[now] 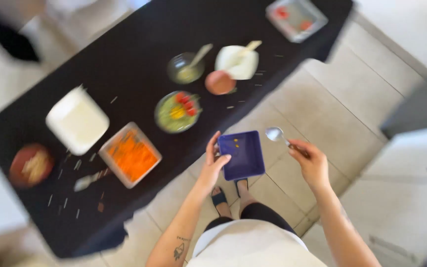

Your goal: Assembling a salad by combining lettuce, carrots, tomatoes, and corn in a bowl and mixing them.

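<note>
a: what does the left hand [212,165] have?

b: a square purple dish [241,155]; the grip is closed on its left edge, thumb over the rim, fingers hidden behind it; the dish sits in the air over the tiled floor [322,113], just off the edge of the black tabletop [124,54], above the person's sandalled feet; a few small yellow bits lie inside it.

a: and the right hand [313,162]?

b: its grip is closed around the handle of a metal spoon [276,134]; the bowl of the spoon points up and left, just beside the dish's right corner but apart from it.

a: what is on the tabletop?

b: nearest the dish, a round glass bowl of salad [177,111] with green, yellow and red in it; left of that a square dish of grated orange carrot [130,155]; further left a white square container [77,120] and a brown bowl [30,165]; further back a glass bowl [186,67] with a utensil in it, a white bowl [237,62] with another, a small pinkish bowl [219,82] between them, and a clear tray [296,18] at the far corner; it is all blurred, so finer detail i cannot tell.
</note>
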